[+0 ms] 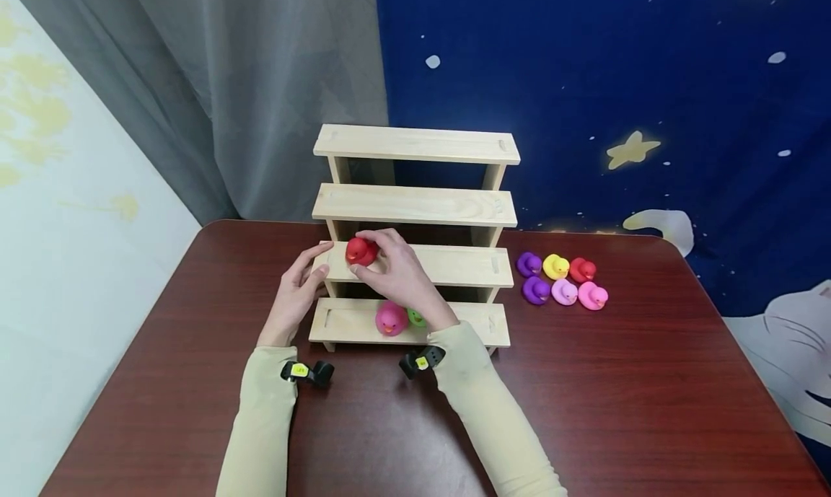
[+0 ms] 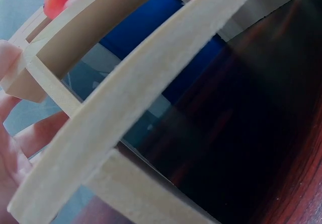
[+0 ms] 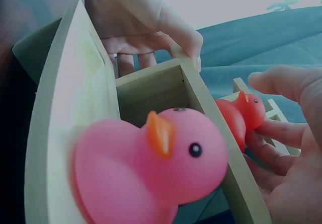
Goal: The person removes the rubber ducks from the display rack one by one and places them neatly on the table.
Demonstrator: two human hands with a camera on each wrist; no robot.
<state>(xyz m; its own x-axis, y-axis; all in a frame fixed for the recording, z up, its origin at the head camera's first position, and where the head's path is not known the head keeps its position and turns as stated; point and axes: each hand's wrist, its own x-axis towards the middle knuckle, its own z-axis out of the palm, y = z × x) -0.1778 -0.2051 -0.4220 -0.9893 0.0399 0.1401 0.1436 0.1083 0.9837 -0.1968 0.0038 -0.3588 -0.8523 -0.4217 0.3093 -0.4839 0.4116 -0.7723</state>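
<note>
A wooden four-step shelf stands on the table. My left hand holds the left end of its second step from the bottom, thumb on the board and fingers around the end. On that same step sits a red rubber duck, and the thumb and fingers of my right hand curl around it. In the right wrist view, fingertips touch the red duck's head. A larger pink rubber duck stands on the bottom step. Beside it, a green duck is partly hidden by my right wrist.
Right of the shelf, several small ducks stand in two rows on the brown table, among them a yellow duck and a purple duck. Behind hang a grey curtain and a blue starry cloth.
</note>
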